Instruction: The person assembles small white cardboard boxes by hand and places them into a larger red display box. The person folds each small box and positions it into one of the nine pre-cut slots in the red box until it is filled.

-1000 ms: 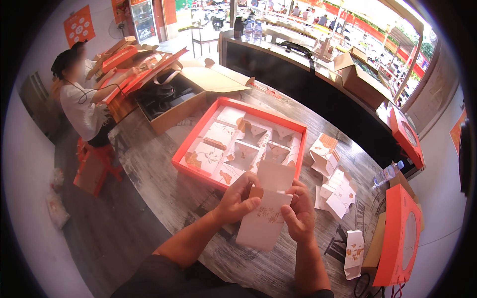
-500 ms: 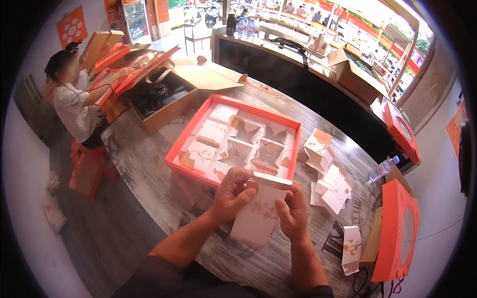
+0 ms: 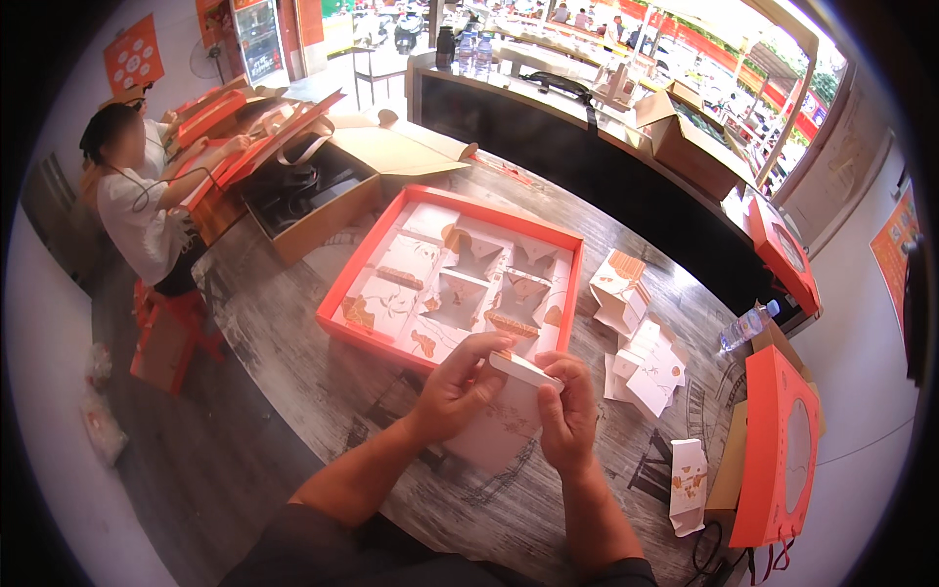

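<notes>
Between my two hands is a white paper carton (image 3: 501, 426) with a faint floral print, held over the near part of the table. My left hand (image 3: 458, 393) grips its upper left edge with the thumb on the front face. My right hand (image 3: 565, 406) pinches the upper right corner, thumb in front. A narrow flap (image 3: 525, 370) runs along the carton's top between the fingers. Just beyond lies a shallow red gift box (image 3: 367, 349), holding several white patterned small boxes, some with open tops.
Loose white cartons (image 3: 650, 367) lie right of the red box, another carton (image 3: 688, 487) nearer. A water bottle (image 3: 749, 328) and a red bag (image 3: 773, 455) stand at the right. An open cardboard box (image 3: 323, 220) sits far left, near a person in white (image 3: 147, 210).
My hands and the carton have stayed close together. The carton's top has tilted, and its flap now slants down toward the right. The whole view has shifted slightly.
</notes>
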Tool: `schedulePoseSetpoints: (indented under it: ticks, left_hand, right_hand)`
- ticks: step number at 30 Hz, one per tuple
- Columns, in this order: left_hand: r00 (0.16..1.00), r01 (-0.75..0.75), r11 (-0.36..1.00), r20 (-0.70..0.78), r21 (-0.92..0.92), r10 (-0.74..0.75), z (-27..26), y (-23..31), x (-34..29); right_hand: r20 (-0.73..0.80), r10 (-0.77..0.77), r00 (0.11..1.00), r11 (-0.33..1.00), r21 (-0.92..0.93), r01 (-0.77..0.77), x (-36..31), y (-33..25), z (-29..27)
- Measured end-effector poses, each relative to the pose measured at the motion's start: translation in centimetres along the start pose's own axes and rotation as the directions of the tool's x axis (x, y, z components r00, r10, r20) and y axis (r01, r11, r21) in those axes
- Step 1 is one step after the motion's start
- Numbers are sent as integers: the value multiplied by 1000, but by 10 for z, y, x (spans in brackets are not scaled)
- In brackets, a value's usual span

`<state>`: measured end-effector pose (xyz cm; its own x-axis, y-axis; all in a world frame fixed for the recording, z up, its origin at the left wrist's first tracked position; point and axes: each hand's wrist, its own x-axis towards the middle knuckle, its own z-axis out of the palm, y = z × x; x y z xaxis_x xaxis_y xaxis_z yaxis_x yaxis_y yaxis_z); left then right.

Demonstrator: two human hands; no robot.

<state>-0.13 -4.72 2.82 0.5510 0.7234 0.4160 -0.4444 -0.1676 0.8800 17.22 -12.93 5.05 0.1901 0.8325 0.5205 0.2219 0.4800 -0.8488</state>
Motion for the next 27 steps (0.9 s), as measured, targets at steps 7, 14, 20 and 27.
schedulePoseSetpoints:
  ticks: [7,14,20,27]
  left_hand:
    - [999,-41,998,-18,-52,40,5,-7,-1]
    - [996,-36,996,-86,-78,29,2,-3,-1]
    - [995,-13,997,-95,-79,5,-2,-3,1]
    - [986,-12,1000,-164,-2,12,-6,0,3]
  right_hand:
    - [-3,173,985,971,169,-170,-4,-7,2]
    - [-12,60,998,998,34,-59,-2,-7,7]
    - [-3,-60,998,986,-153,59,-1,-4,6]
    - [30,-54,998,970,-236,59,-1,-16,15]
